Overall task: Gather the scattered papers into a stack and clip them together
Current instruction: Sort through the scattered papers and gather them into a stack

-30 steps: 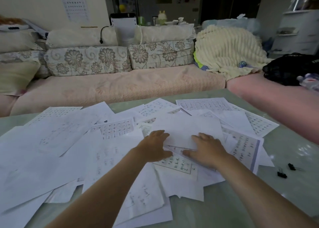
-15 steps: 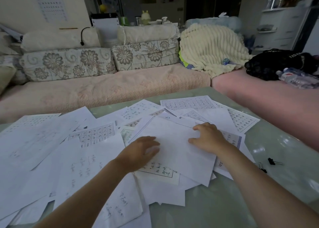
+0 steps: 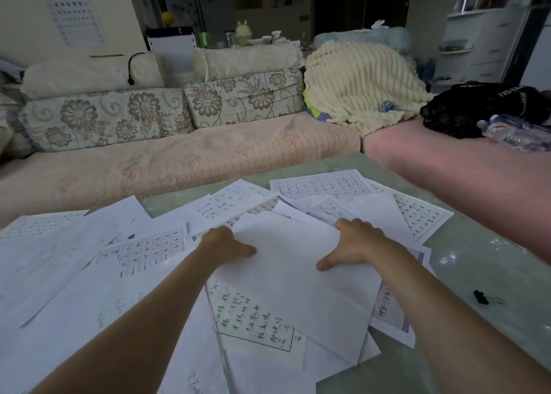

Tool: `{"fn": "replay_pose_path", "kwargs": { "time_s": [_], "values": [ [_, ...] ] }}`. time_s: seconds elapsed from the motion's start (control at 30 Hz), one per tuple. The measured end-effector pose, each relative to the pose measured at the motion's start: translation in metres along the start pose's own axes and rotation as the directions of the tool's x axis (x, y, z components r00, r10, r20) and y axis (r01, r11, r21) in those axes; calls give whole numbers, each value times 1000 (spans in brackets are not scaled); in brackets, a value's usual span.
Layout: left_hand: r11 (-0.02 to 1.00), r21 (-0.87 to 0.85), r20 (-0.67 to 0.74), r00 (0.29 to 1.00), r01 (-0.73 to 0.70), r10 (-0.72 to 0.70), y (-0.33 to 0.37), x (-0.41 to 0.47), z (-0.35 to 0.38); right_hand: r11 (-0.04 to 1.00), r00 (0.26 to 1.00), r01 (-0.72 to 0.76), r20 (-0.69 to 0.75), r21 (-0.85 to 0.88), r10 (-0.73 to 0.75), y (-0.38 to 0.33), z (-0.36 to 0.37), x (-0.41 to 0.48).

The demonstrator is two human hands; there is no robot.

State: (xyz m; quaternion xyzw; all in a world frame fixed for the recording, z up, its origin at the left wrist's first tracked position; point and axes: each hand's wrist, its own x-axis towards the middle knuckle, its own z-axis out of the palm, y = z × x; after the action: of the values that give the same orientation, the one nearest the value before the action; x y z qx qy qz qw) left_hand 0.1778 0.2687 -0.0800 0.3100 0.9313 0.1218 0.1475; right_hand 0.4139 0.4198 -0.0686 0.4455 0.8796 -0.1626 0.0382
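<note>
Several white papers [image 3: 89, 274] lie scattered and overlapping across a pale green glass table [image 3: 477, 259]. Some carry printed character grids, some handwriting. A blank sheet [image 3: 298, 280] lies on top in the middle. My left hand [image 3: 223, 244] grips its far left corner, thumb on top and fingers curled under the edge. My right hand [image 3: 354, 241] grips its far right corner the same way. A black binder clip [image 3: 481, 297] lies alone on the glass at the right, apart from the papers.
A pink sofa [image 3: 179, 161] with floral cushions runs behind the table and along its right side. On it lie a cream knitted blanket [image 3: 357, 83], a black bag [image 3: 483, 107] and a plastic water bottle [image 3: 518, 132].
Both hands moved away from me along the blank top sheet, from pressing flat on the pile to gripping the sheet's far corners. The view has shifted to the right.
</note>
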Motion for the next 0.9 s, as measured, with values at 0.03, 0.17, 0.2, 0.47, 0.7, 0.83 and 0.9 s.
{"fn": "replay_pose_path", "kwargs": {
  "time_s": [0.03, 0.17, 0.2, 0.47, 0.7, 0.83, 0.9],
  "values": [
    [999, -48, 4, 1000, -21, 21, 0, 0, 0, 1000, 1000, -2, -6, 20, 2, 0, 0, 0],
    [962, -238, -21, 991, -133, 131, 2, -6, -2, 998, 999, 30, -40, 62, -27, 0, 0, -1],
    [951, -262, -40, 987, -163, 158, 4, -9, -5, 997, 997, 45, -59, 61, -41, 0, 0, -2],
    [832, -349, -176, 902, -431, 393, 10, -34, -26, 908, 956, 239, -246, 345, -158, -10, -7, -12],
    [899, -71, -373, 847, -433, 379, 6, -61, -37, 751, 960, 275, -209, 600, -185, -19, -9, -21],
    [880, 28, -596, 699, -474, 395, -7, -67, -26, 728, 957, 287, -219, 623, -190, -22, -1, -29],
    [863, -242, -623, 753, -444, 213, -12, -74, -21, 682, 954, 290, -258, 671, -153, -22, -2, -36]
  ]
}}
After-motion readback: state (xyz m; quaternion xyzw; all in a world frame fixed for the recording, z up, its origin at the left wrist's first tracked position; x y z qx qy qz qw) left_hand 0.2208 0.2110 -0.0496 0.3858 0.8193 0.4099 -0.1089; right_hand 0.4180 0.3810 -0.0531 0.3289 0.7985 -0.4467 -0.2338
